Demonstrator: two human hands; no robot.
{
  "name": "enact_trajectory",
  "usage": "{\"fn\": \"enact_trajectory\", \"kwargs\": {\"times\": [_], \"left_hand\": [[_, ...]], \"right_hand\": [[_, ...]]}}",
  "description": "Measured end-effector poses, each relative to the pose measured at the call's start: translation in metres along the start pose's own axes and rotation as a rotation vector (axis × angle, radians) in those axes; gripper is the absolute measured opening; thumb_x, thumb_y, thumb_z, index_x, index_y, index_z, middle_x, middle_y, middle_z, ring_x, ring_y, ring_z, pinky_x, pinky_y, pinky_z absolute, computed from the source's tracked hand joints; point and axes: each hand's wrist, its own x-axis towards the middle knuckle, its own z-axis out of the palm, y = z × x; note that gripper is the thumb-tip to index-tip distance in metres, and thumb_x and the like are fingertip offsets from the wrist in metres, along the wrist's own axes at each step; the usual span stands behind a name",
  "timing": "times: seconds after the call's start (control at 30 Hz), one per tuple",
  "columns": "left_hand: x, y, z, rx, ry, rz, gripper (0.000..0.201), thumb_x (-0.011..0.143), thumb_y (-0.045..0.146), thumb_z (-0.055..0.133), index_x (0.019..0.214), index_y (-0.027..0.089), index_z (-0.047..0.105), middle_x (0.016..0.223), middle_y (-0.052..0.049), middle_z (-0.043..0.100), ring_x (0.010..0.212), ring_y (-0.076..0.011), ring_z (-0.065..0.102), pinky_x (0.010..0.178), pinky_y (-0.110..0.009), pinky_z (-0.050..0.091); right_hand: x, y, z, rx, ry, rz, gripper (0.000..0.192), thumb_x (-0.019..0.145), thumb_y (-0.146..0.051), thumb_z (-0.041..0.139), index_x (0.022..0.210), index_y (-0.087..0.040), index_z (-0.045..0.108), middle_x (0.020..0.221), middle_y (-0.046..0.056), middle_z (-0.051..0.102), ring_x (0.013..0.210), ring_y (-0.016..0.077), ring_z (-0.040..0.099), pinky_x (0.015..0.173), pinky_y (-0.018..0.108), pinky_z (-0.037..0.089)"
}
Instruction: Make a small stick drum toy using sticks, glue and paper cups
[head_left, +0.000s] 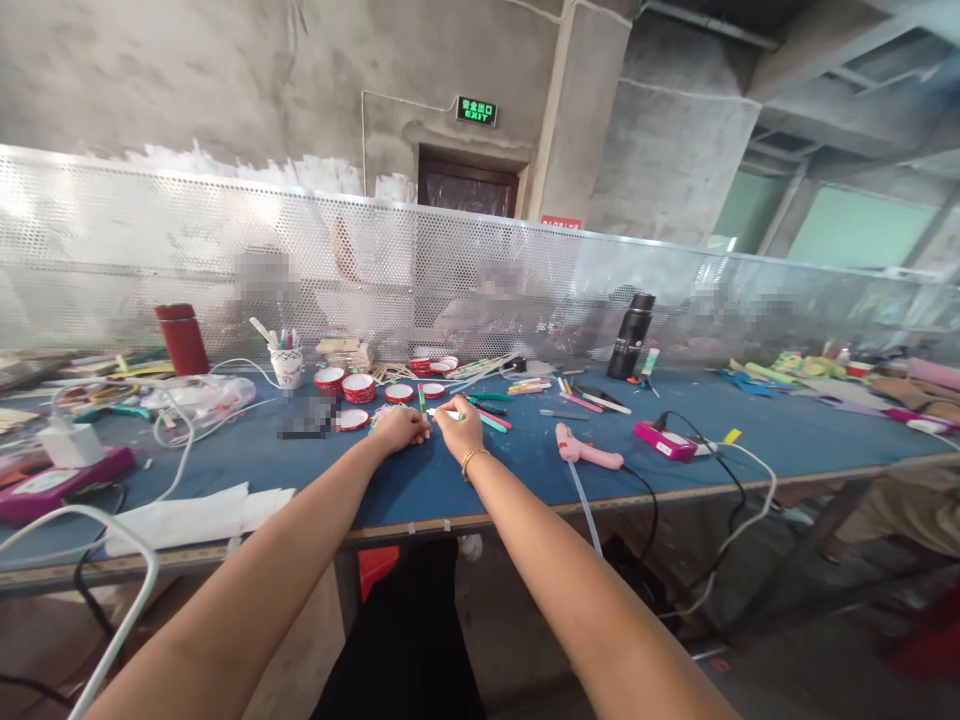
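My left hand (401,428) rests low over the blue table, its fingers pinched round the lower end of a small coloured stick (422,401). The stick stands upright, with red and green bands. Beside it, on the right, my right hand (461,432) has its fingers closed round a white and green marker pen (452,414). The pen's tip points left at the stick; whether they touch I cannot tell. Just past my right hand lie several markers (495,422), some teal and one red. Round red and white pieces (358,387) stand stacked beyond my left hand.
A pink hot glue gun (589,450) lies to the right, its cord leading off the table edge. Near it is a magenta power strip (666,441). A black bottle (631,336), a red flask (182,339) and a paper cup of pens (286,367) stand along the perforated metal screen (450,270).
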Motion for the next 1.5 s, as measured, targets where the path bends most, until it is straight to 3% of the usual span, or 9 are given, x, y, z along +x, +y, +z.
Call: {"fn": "enact_trajectory", "kwargs": {"times": [1.5], "left_hand": [[0.0021, -0.0038, 0.0013, -0.025, -0.002, 0.019, 0.028, 0.086, 0.042, 0.067, 0.067, 0.022, 0.071, 0.062, 0.000, 0.069, 0.061, -0.0141, 0.066, 0.060, -0.021, 0.050]], "right_hand": [[-0.0002, -0.0013, -0.0004, 0.006, -0.018, -0.001, 0.011, 0.076, -0.033, 0.061, 0.068, -0.026, 0.061, 0.079, -0.002, 0.072, 0.084, 0.0206, 0.067, 0.086, 0.030, 0.052]]}}
